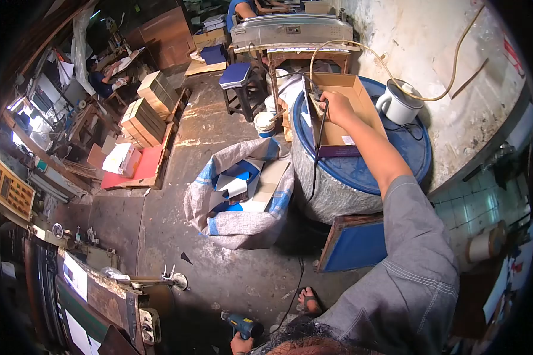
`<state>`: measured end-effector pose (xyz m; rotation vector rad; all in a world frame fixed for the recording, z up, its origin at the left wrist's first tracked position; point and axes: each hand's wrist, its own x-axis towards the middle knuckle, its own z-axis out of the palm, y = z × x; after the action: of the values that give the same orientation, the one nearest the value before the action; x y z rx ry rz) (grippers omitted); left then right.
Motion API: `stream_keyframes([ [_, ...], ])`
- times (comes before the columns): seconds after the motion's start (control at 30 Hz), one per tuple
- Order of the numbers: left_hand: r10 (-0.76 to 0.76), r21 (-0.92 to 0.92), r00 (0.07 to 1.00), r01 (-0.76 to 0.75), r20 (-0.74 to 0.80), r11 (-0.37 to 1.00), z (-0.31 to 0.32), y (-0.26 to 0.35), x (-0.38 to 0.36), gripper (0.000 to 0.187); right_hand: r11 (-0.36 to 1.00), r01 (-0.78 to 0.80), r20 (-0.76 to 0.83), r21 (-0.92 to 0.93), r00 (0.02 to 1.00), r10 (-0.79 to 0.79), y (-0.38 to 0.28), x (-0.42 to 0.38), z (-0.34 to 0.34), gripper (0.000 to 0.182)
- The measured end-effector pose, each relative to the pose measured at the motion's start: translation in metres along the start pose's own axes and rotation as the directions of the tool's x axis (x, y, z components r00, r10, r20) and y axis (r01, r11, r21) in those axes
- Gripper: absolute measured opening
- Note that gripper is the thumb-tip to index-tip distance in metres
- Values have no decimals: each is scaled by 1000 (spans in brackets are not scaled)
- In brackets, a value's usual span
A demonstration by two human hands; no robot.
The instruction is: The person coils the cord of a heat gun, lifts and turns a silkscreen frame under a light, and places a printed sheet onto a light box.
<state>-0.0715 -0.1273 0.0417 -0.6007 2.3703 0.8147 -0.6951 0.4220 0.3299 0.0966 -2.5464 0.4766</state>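
My right hand (pixel 336 106) is closed at the left side of an open cardboard box (pixel 361 100), around what looks like a dark plug or connector with black cable (pixel 320 133) hanging from it. The box rests on a blue drum lid (pixel 346 171). A white electric pot (pixel 401 102) stands on the lid to the right of the box. Low in the view, my left hand (pixel 241 343) grips a dark blue and yellow power tool (pixel 243 325) by its handle. A pale cable (pixel 355 43) arches from the box area to the wall.
An open woven sack (pixel 243 228) holding blue and white scraps stands left of the drum. Behind it are a stool (pixel 236 74) and a pail (pixel 265 123). A blue framed panel (pixel 352 242) leans below the drum. Boxes sit on a pallet (pixel 160 165). Other people work farther back.
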Motion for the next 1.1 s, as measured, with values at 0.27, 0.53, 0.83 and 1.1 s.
stream_keyframes([
  [0.27, 21, -37, 998, -23, -54, 999, 12, -7, -10, 48, 990, -15, -49, 139, 999, 22, -4, 11, -7, 20],
  [0.53, -161, -175, 925, 105, -345, 979, -17, 59, -40, 56, 941, 338, -293, -6, 899, -325, -66, -51, -93, 32],
  [0.83, -44, -391, 692, -352, -720, 850, -85, 95, -57, 41, 745, 666, -289, -36, 707, -646, -163, -108, -177, 27],
  [1.1, -31, -326, 378, -749, -925, 577, -155, 104, -91, 48, 534, 845, 54, -16, 534, -844, -257, -131, -222, 41],
])
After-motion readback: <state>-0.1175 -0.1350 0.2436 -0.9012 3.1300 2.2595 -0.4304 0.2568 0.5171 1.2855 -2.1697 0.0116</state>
